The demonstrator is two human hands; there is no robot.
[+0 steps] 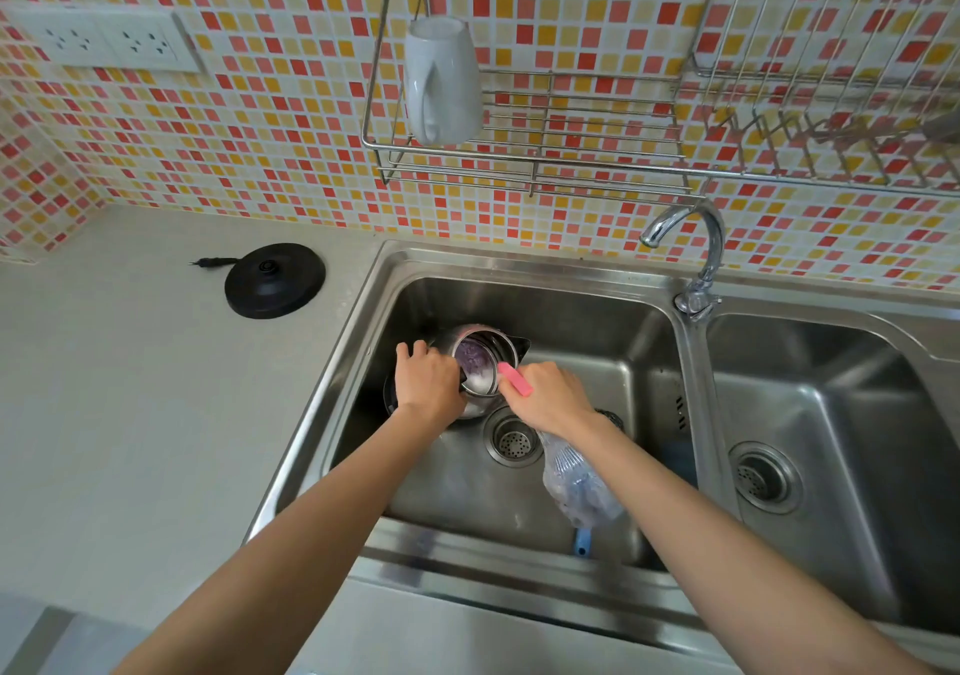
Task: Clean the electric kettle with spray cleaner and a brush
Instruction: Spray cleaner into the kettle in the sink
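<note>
scrubbing: kettle (480,357) held at nine o'clock by left grip (426,380), brush (515,379) by right grip (548,396); inner walls likely swept next.

Your counter (130,414): kettle base (275,280) at ten o'clock. Your sink's left basin (597,321): kettle (483,362) mid-basin, spray bottle (576,482) lying at its five o'clock.

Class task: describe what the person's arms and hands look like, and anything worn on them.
The left forearm and right forearm are bare, no sleeves in view. The left hand and right hand wear no gloves; no ring, watch or bracelet shows.
</note>
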